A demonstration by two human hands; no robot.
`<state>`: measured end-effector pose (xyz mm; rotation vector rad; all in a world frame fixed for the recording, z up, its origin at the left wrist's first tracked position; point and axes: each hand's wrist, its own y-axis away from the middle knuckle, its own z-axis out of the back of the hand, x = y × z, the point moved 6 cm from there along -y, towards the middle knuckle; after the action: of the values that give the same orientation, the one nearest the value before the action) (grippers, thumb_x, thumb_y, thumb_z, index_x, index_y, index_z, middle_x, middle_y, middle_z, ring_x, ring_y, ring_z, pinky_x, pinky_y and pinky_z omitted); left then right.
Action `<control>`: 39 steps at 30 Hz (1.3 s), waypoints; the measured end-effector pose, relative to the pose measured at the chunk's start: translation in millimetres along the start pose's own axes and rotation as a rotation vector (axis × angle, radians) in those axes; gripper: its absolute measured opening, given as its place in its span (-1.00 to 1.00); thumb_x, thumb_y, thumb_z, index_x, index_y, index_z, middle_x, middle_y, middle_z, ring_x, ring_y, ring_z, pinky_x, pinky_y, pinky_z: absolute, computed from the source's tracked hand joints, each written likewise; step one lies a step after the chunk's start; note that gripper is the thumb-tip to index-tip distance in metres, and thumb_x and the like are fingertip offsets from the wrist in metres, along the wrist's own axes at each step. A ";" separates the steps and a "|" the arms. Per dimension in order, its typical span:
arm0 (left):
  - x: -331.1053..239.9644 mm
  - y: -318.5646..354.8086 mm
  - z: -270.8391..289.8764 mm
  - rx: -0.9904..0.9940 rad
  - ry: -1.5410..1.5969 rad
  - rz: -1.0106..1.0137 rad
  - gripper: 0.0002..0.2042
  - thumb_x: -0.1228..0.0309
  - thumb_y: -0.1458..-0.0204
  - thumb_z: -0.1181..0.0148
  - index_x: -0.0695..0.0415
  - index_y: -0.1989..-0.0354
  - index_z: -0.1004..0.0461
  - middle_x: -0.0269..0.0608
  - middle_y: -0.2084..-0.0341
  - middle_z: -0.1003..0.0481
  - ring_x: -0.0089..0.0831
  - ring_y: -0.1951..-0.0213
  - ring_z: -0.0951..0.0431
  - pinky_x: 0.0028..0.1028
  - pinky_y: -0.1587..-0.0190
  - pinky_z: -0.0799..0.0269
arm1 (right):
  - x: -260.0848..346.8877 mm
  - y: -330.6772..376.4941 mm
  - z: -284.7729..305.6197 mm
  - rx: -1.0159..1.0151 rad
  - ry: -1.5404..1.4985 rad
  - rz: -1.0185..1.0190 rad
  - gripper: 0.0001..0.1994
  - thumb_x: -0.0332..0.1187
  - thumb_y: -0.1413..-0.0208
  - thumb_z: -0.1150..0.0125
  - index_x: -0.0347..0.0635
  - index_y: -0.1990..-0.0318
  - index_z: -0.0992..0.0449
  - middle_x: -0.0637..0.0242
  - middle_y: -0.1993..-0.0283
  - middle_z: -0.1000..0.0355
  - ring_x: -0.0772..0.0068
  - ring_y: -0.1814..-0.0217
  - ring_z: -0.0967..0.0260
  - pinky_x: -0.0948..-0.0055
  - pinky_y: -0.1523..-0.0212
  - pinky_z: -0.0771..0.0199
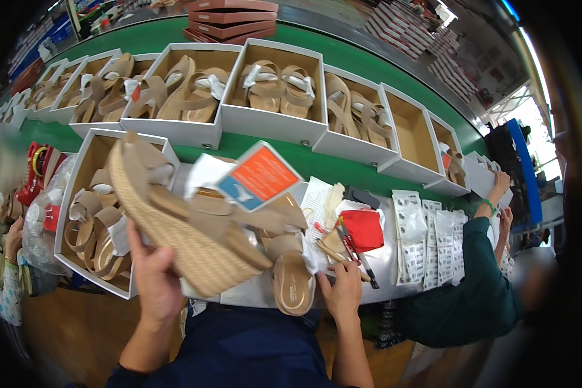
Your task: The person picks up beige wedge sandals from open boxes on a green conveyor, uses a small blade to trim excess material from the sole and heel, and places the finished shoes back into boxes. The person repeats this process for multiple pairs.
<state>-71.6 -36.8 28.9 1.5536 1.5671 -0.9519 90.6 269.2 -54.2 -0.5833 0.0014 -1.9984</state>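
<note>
My left hand [155, 281] grips a tan wedge sandal [187, 223] by its thick woven sole, tilted above the metal table. An orange, white and blue tag [260, 178] stands just beyond it. A second sandal [293, 284] lies at the table's near edge, its footbed facing up and white paper beside its strap. My right hand [343, 288] is right of that sandal, fingers curled down by a pale-handled tool [333, 244]; what they grip, if anything, is unclear. Several pens and tools [355, 249] and a red cloth or pouch [362, 230] lie close by.
A white box [64, 226] holding tan sandals sits at my left. Open shoe boxes [304, 132] line the green surface ahead. Sticker sheets [410, 239] lie to the right. A co-worker in a dark green sleeve [475, 258] reaches in at right; another person's hand [13, 239] is at far left.
</note>
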 end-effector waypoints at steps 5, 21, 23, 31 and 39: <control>30.2 19.8 -15.9 0.098 0.000 0.230 -0.06 0.62 -0.13 -0.15 -0.09 -0.50 0.43 0.10 -0.18 -0.32 -0.30 -0.08 -0.49 -0.34 -0.06 -0.51 | -2.4 -4.2 -25.2 -0.092 0.100 0.065 -0.82 -0.35 -0.09 -0.31 -0.22 0.40 -0.44 0.07 0.32 -0.32 -0.08 0.23 -0.30 0.05 0.21 -0.30; 11.0 24.7 -15.3 0.107 0.130 0.085 0.01 0.67 -0.14 -0.15 0.00 -0.47 0.61 0.14 -0.16 -0.30 -0.28 -0.12 -0.45 -0.32 -0.16 -0.41 | -28.8 -51.1 -1.9 0.301 -0.930 -0.310 -0.86 -0.35 -0.32 -0.09 -0.23 0.23 -0.41 0.41 0.33 -0.37 0.65 0.31 -0.24 0.61 0.24 -0.29; 11.5 26.3 -14.1 0.109 0.119 0.073 0.02 0.67 -0.14 -0.15 -0.01 -0.47 0.61 0.14 -0.16 -0.29 -0.28 -0.12 -0.45 -0.32 -0.16 -0.41 | -19.9 -56.4 10.6 0.191 -1.081 -0.240 -0.83 -0.31 -0.31 -0.04 -0.24 0.20 -0.40 0.29 0.18 -0.39 0.53 0.27 -0.30 0.52 0.05 -0.34; 6.9 32.8 -15.6 0.152 0.086 0.111 0.03 0.67 -0.12 -0.17 -0.04 -0.47 0.61 0.11 -0.19 -0.27 -0.27 -0.15 -0.43 -0.31 -0.15 -0.44 | 98.9 -78.8 74.3 0.054 -1.864 0.069 -0.78 -0.16 -0.23 0.00 -0.10 0.31 -0.32 -0.01 0.11 -0.49 0.11 0.23 -0.49 0.12 -0.30 -0.18; -0.5 42.5 -14.2 0.152 0.009 0.113 0.03 0.67 -0.12 -0.17 -0.02 -0.47 0.62 0.10 -0.18 -0.27 -0.26 -0.15 -0.43 -0.38 -0.05 -0.54 | 218.8 -51.1 101.1 -0.022 -0.061 0.964 -0.67 -0.12 -0.01 -0.41 -0.07 0.52 -0.39 0.37 0.26 -0.58 0.49 0.37 -0.51 0.42 0.47 -0.15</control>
<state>-29.0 -24.5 35.4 1.7339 1.4242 -1.0218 7.0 135.5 135.1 -0.5172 0.2262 -1.0442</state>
